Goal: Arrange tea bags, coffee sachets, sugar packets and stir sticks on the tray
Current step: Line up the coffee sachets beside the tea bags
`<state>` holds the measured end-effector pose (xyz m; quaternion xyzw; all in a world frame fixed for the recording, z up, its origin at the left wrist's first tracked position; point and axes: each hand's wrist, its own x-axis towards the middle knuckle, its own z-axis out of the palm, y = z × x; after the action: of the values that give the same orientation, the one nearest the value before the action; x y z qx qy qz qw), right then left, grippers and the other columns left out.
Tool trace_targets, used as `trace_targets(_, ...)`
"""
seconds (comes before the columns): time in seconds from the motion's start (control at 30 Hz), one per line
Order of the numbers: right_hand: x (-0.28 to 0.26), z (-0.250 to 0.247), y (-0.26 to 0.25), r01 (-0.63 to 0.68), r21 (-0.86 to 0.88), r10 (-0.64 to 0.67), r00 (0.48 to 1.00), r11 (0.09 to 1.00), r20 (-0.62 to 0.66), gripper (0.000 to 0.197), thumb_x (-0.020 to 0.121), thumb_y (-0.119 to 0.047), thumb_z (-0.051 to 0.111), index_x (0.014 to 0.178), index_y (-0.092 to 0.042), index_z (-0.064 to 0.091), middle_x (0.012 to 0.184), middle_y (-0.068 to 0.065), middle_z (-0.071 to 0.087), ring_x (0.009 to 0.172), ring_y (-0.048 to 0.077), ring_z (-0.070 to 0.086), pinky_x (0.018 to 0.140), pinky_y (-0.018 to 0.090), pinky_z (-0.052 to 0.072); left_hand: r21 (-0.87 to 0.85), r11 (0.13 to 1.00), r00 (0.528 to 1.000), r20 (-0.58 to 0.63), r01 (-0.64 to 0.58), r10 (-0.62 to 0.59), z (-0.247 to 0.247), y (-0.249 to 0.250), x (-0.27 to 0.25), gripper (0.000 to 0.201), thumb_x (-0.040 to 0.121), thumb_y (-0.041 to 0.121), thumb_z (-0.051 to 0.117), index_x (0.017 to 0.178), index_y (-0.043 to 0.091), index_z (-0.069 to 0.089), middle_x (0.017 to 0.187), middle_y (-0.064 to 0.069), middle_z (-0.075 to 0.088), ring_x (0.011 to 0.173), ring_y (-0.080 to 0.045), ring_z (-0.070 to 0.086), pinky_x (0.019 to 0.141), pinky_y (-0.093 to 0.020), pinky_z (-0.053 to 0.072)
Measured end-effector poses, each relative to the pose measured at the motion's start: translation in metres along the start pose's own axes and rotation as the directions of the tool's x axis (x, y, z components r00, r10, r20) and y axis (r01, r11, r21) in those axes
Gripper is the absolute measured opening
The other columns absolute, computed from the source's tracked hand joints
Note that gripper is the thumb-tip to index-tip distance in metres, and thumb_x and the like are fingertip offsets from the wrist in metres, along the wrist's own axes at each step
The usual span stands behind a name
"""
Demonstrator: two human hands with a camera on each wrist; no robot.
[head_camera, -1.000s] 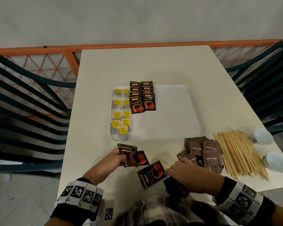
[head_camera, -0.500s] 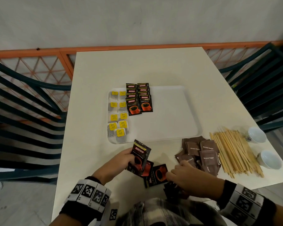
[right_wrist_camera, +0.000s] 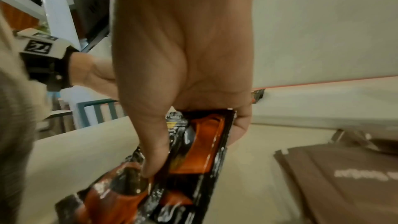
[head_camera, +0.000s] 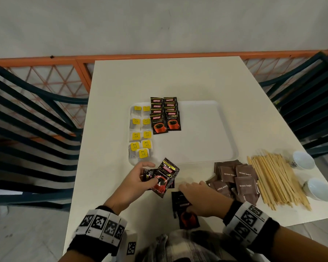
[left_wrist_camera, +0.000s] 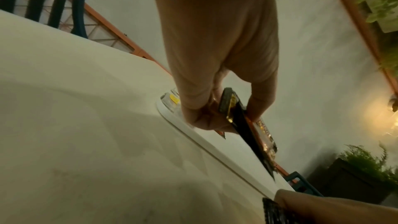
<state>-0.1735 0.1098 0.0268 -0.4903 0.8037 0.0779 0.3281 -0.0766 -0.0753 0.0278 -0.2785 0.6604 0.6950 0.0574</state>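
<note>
My left hand (head_camera: pixel 140 178) grips a small bunch of coffee sachets (head_camera: pixel 164 179), thumb pressed on the front one's red cup, held just above the desk (head_camera: pixel 121 82) beside the near edge of the tray (head_camera: pixel 206 129). My right hand (head_camera: pixel 199 199) lies over more sachets on the desk (head_camera: pixel 187 218) close to my body; in the right wrist view my thumb and fingers (right_wrist_camera: pixel 155 151) curl round one of them. On the tray, tea bags (head_camera: pixel 141 132) with yellow tags sit in two columns along the left side, and right beside them two overlapping rows of coffee sachets (head_camera: pixel 165 114) run from the far edge inward. Off the tray to the right lie brown sugar packets (head_camera: pixel 235 180) in a loose heap, then the wooden stir sticks (head_camera: pixel 273 178) just beside them, and two white cups (head_camera: pixel 309 174) near the desk's right edge.
</note>
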Motion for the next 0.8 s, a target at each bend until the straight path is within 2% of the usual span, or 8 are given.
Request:
trace_targets(0.13, -0.004, -0.019, 0.018, -0.108, 0.341, 0.142, 0.987, 0.934, -0.076, 0.036, 0.090, -0.023, 0.055, 0.119, -0.011, 0.038, 0.120, 0.009, 0.055, 0.110, 0.027, 0.054, 0.097, 0.038, 0.039, -0.097, 0.995, 0.995, -0.096, -0.023, 0.013, -0.007, -0.003, 0.000, 0.039, 0.082, -0.002, 0.063, 0.113, 0.020, 0.054, 0.107, -0.014, 0.065, 0.095, -0.022, 0.066, 0.080, -0.029, 0.054)
trace_targets(0.23, -0.009, -0.037, 0.030, -0.019, 0.762, 0.243, 0.952, 0.648, -0.184, 0.030, 0.091, -0.019, 0.055, 0.117, -0.013, 0.042, 0.111, 0.005, 0.059, 0.098, 0.018, 0.059, 0.084, 0.026, 0.050, -0.119, 0.992, 0.993, -0.118, -0.031, 0.017, -0.010, -0.001, 0.000, 0.036, 0.083, -0.003, 0.062, 0.115, 0.011, 0.058, 0.105, -0.008, 0.070, 0.099, -0.022, 0.066, 0.082, -0.028, 0.053)
trace_targets(0.3, -0.007, -0.047, 0.029, 0.088, 0.896, 0.251, 0.944, 0.436, -0.215, 0.036, 0.091, -0.019, 0.055, 0.124, -0.013, 0.043, 0.114, 0.004, 0.062, 0.100, 0.014, 0.062, 0.082, 0.018, 0.052, -0.127, 0.991, 0.995, -0.102, -0.029, 0.016, -0.008, 0.002, 0.000, 0.030, 0.082, -0.003, 0.062, 0.109, 0.010, 0.062, 0.099, -0.006, 0.073, 0.097, -0.022, 0.068, 0.082, -0.028, 0.053)
trace_targets(0.4, 0.008, -0.052, 0.015, 0.152, 0.967, 0.174, 0.967, 0.204, -0.188, 0.040, 0.091, -0.016, 0.055, 0.130, -0.017, 0.043, 0.119, 0.005, 0.063, 0.108, 0.019, 0.062, 0.090, 0.030, 0.052, -0.263, 0.964, 0.999, -0.027, -0.029, 0.023, 0.003, 0.013, -0.001, 0.028, 0.081, -0.007, 0.057, 0.102, 0.010, 0.064, 0.093, -0.005, 0.074, 0.091, -0.021, 0.068, 0.077, -0.026, 0.053)
trace_targets(0.5, 0.023, -0.056, 0.004, 0.170, 0.983, 0.121, 0.977, 0.065, -0.177, 0.042, 0.092, -0.012, 0.053, 0.132, -0.015, 0.043, 0.123, 0.011, 0.061, 0.112, 0.027, 0.060, 0.094, 0.044, 0.050, -0.470, 0.883, 1.000, 0.024, 0.000, 0.012, 0.014, 0.027, 0.000, 0.034, 0.073, -0.003, 0.054, 0.105, 0.005, 0.064, 0.097, -0.010, 0.072, 0.090, -0.023, 0.066, 0.079, -0.030, 0.053)
trace_targets(0.6, 0.024, -0.062, -0.003, 0.215, 0.976, 0.048, 0.975, 0.021, -0.216, 0.037, 0.093, -0.012, 0.051, 0.129, -0.013, 0.046, 0.120, 0.012, 0.061, 0.108, 0.027, 0.060, 0.090, 0.040, 0.052, -0.663, 0.747, 0.996, 0.087, 0.056, 0.002, 0.024, 0.037, 0.002, 0.047, 0.062, 0.006, 0.054, 0.107, 0.005, 0.067, 0.107, -0.017, 0.067, 0.096, -0.028, 0.063, 0.092, -0.043, 0.043)
trace_targets(0.67, 0.021, -0.062, -0.005, 0.219, 0.974, 0.035, 0.975, 0.053, -0.221, 0.030, 0.093, -0.016, 0.052, 0.123, -0.018, 0.050, 0.120, 0.010, 0.060, 0.108, 0.023, 0.060, 0.091, 0.036, 0.052, -0.719, 0.690, 0.994, 0.110, 0.088, -0.013, 0.031, 0.043, 0.002, 0.038, 0.068, 0.013, 0.051, 0.099, 0.006, 0.072, 0.101, -0.017, 0.069, 0.089, -0.028, 0.065, 0.093, -0.044, 0.043)
trace_targets(0.8, 0.013, -0.060, 0.005, 0.165, 0.919, 0.084, 0.975, 0.358, -0.207, 0.038, 0.091, -0.036, 0.053, 0.127, -0.029, 0.043, 0.134, 0.003, 0.036, 0.122, 0.020, 0.044, 0.102, 0.033, 0.042, -0.713, 0.685, 0.985, 0.164, 0.151, -0.047, 0.043, 0.051, -0.002, 0.035, 0.079, 0.031, 0.048, 0.090, 0.014, 0.077, 0.099, -0.015, 0.071, 0.085, -0.030, 0.069, 0.088, -0.055, 0.047)
